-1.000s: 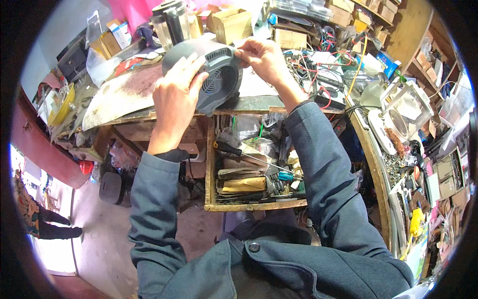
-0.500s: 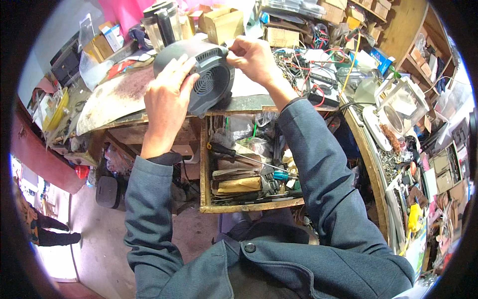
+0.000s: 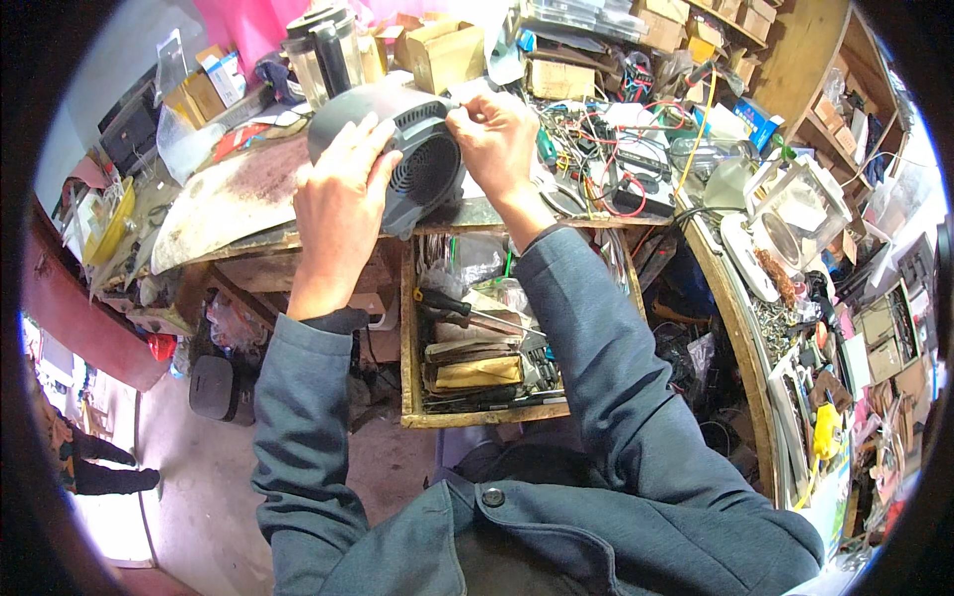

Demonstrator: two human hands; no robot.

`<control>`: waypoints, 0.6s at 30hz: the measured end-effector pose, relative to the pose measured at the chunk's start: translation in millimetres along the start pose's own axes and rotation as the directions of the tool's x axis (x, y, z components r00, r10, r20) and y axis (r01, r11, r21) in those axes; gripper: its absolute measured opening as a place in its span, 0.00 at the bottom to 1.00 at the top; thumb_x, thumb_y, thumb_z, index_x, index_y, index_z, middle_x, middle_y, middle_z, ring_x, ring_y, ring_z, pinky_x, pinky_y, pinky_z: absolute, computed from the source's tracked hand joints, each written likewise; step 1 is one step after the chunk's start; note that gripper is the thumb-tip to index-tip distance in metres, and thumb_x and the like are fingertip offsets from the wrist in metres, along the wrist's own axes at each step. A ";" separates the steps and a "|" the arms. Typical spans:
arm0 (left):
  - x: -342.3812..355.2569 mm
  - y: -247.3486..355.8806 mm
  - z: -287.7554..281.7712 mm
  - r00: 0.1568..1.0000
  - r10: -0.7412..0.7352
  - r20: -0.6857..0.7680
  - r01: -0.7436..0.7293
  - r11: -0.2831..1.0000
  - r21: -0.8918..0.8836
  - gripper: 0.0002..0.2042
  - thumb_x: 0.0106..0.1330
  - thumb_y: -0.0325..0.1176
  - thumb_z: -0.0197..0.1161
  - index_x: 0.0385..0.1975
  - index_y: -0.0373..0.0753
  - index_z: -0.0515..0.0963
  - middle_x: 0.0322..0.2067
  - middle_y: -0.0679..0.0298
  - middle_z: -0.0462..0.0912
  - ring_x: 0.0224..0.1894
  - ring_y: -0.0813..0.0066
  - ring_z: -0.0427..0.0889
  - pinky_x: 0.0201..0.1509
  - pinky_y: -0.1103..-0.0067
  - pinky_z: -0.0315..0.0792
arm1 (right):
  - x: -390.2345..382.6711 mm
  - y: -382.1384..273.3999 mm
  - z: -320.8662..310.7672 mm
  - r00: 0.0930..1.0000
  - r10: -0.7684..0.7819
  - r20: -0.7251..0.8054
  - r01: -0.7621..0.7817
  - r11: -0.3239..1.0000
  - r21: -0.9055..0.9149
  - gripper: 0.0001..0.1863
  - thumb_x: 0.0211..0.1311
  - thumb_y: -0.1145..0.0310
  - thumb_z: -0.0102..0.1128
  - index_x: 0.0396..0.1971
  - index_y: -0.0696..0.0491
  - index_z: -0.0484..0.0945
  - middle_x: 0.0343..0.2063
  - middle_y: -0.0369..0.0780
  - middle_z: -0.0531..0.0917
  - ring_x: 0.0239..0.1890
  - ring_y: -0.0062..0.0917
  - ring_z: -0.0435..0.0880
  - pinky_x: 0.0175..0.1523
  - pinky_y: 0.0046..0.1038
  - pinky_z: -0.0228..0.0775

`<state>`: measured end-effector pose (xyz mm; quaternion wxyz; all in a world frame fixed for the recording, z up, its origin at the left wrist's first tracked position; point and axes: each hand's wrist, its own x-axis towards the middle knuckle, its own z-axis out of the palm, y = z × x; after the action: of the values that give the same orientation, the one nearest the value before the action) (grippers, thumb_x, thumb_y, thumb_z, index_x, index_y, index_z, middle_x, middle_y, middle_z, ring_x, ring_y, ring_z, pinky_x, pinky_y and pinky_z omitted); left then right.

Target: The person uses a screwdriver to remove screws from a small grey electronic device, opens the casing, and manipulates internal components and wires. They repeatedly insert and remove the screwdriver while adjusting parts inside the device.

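Note:
A dark grey appliance base (image 3: pixel 429 159) with a round slotted grille is tipped on its side at the bench's front edge, its vented underside turned toward the right. My left hand (image 3: pixel 343 179) grips the rounded housing from the left, fingers over the top and thumb by the rim of the underside. At the upper right edge of the base, my right hand (image 3: pixel 494 134) is closed in a pinch beside the vent slots. Whatever lies between those fingertips is too small or hidden to make out.
Below the bench, an open wooden drawer (image 3: pixel 487 415) holds screwdrivers and loose parts. Behind the base stand a blender jug (image 3: pixel 336 55) and an open cardboard box (image 3: pixel 444 52). Test leads and tangled wires (image 3: pixel 621 149) lie to the right. A person's legs (image 3: pixel 104 467) show at far left.
My right forearm has swung left and inward, and the right hand's pinch has turned slightly at the edge of the base. The base and my left hand have shifted only a little.

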<state>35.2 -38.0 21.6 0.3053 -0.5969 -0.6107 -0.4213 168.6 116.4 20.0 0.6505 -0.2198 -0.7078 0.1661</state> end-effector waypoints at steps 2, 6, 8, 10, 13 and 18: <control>0.1 0.8 -0.9 1.000 0.001 -0.012 -0.001 1.000 0.018 0.15 0.70 0.35 0.70 0.55 0.43 0.86 0.57 0.54 0.87 0.57 0.54 0.87 0.59 0.67 0.81 | -5.0 -4.3 3.1 0.999 -0.002 -0.032 0.002 1.000 -0.002 0.07 0.53 0.70 0.71 0.26 0.58 0.86 0.20 0.43 0.85 0.23 0.28 0.85 0.34 0.31 0.75; -0.4 -0.3 -0.6 1.000 -0.001 -0.026 0.001 1.000 0.004 0.15 0.70 0.36 0.70 0.54 0.43 0.87 0.56 0.55 0.87 0.57 0.53 0.87 0.58 0.66 0.81 | -10.4 -7.2 4.5 0.999 -0.014 -0.048 0.015 1.000 0.021 0.05 0.54 0.73 0.71 0.28 0.58 0.86 0.19 0.44 0.84 0.22 0.30 0.84 0.33 0.31 0.75; -0.5 -0.1 -0.6 1.000 -0.004 -0.023 0.004 1.000 0.025 0.15 0.70 0.36 0.70 0.55 0.43 0.87 0.56 0.56 0.87 0.57 0.53 0.87 0.58 0.66 0.81 | -11.4 0.6 3.8 0.987 -0.156 -0.048 0.153 0.987 -0.055 0.04 0.56 0.74 0.72 0.30 0.56 0.85 0.22 0.44 0.84 0.24 0.34 0.85 0.34 0.32 0.76; -0.9 -0.2 -0.4 1.000 -0.005 -0.022 0.005 1.000 0.027 0.16 0.70 0.36 0.70 0.55 0.43 0.86 0.57 0.55 0.87 0.57 0.54 0.87 0.59 0.66 0.81 | -8.3 6.6 -0.5 0.948 -0.318 -0.008 0.310 0.929 -0.200 0.04 0.58 0.73 0.72 0.31 0.54 0.84 0.24 0.43 0.84 0.27 0.36 0.85 0.35 0.34 0.77; -1.5 -0.9 1.1 1.000 -0.003 -0.022 0.003 1.000 0.017 0.16 0.70 0.35 0.70 0.57 0.43 0.86 0.58 0.53 0.86 0.58 0.54 0.87 0.60 0.67 0.80 | -4.6 11.6 -14.9 0.882 -0.458 0.112 0.469 0.829 -0.304 0.06 0.60 0.72 0.71 0.33 0.50 0.81 0.28 0.42 0.82 0.30 0.40 0.85 0.36 0.37 0.79; -0.9 -0.2 3.4 1.000 -0.008 -0.025 0.009 1.000 0.007 0.16 0.70 0.36 0.70 0.57 0.44 0.86 0.58 0.53 0.86 0.58 0.54 0.87 0.60 0.67 0.80 | 4.2 17.3 -22.5 0.829 -0.501 0.248 0.559 0.732 -0.388 0.06 0.61 0.70 0.70 0.34 0.49 0.81 0.30 0.40 0.83 0.30 0.37 0.86 0.33 0.35 0.80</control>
<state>35.6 -35.5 19.3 0.3133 -0.5878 -0.6108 -0.4281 192.4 132.2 16.8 0.5562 -0.1401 -0.7993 -0.1794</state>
